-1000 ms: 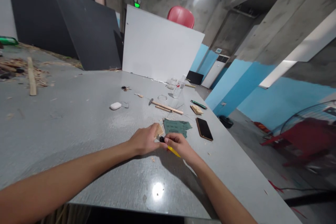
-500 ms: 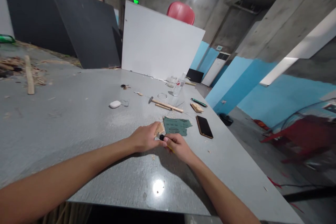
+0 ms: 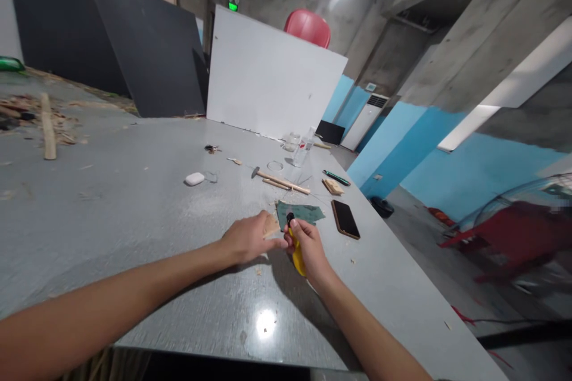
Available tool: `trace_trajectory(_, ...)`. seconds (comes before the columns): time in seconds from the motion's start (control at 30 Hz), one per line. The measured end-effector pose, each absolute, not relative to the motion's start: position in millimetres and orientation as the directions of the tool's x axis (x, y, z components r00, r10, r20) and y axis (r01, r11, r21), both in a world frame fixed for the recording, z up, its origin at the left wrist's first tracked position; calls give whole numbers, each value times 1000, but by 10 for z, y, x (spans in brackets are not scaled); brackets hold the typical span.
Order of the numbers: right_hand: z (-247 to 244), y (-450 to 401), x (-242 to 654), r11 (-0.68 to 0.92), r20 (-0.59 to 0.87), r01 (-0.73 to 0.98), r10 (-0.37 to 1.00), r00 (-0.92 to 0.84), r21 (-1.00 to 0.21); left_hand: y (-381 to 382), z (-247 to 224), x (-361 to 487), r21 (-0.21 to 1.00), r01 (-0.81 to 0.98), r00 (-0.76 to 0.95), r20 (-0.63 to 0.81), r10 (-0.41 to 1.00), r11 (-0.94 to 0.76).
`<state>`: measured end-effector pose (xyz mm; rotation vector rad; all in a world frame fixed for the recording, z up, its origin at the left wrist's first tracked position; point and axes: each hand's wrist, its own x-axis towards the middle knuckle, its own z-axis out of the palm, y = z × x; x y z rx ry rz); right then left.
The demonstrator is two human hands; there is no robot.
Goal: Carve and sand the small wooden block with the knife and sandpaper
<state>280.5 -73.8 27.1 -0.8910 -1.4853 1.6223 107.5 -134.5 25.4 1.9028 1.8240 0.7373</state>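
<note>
A small flat piece of light wood [image 3: 270,225] is gripped by my left hand [image 3: 248,239], whose fingers cover much of it. My right hand [image 3: 309,248] is closed around a yellow utility knife [image 3: 298,257] with a black front end. The knife points away from me, its tip over a green sheet of sandpaper [image 3: 308,214] with dark worn patches. The left thumb reaches toward the right fingers; whether they touch, I cannot tell. Small wood chips [image 3: 259,271] lie on the grey table below the hands.
Beyond the sandpaper lie a hammer [image 3: 281,181], a wire ring [image 3: 274,165] and a plastic bottle [image 3: 304,147]. A phone [image 3: 345,219], a wooden block [image 3: 333,186] and a green-black pen-like tool [image 3: 336,177] are at right. A white case [image 3: 195,178] sits left. A white board [image 3: 272,71] stands behind.
My right hand has moved back from the wood and turned, so the knife now points forward over the sandpaper and its yellow handle shows. The left hand stays on the wood.
</note>
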Motion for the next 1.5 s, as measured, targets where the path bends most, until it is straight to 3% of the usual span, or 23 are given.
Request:
trace_trajectory(0.23,302,-787,2855,-7,-55,72,726,-686,-997,-1295,310,886,764,643,27,40,999,-48)
trace_trajectory(0.57,342,-758,2963,-123,-277,252,563,-779,-960,-1340,312,913,675,730,120,26,992,-106)
trace_trajectory(0.73,345,-753,2974,-146,-303,267,532,-791,-953,-1353,283,906,629,756,172,75,982,-180)
trace_trajectory(1.1,348,-745,2954,-42,-223,246,592,-775,-968,-1376,317,926,675,728,126,40,991,-120)
trace_trajectory(1.5,79,-705,2863,138,-25,195,753,-658,-971,-1353,370,921,658,750,71,28,997,-72)
